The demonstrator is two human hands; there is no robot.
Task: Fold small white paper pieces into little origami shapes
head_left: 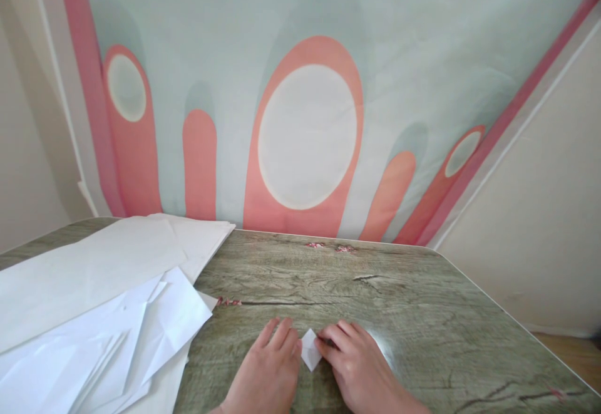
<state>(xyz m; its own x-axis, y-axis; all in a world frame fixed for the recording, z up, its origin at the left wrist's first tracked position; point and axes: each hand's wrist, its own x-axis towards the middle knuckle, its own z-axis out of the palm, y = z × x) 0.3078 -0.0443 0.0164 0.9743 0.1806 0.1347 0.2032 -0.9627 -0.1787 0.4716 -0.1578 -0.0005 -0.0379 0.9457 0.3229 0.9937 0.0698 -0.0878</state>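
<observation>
A small folded piece of white paper (310, 349) lies on the wood-patterned table (422, 314) near its front edge. My left hand (270, 370) rests flat on the table just left of the paper, fingers together, its fingertips touching the paper's left edge. From the right, my right hand (359, 367) presses its fingertips on the paper's right side, fingers curled slightly down. The paper sits between the two hands, partly covered by the fingers.
A loose pile of white paper sheets (94, 314) covers the table's left part. Small pink scraps (328, 247) lie near the far edge, another pink scrap (228, 302) beside the pile. A pink and pale green patterned cloth (305, 107) hangs behind the table.
</observation>
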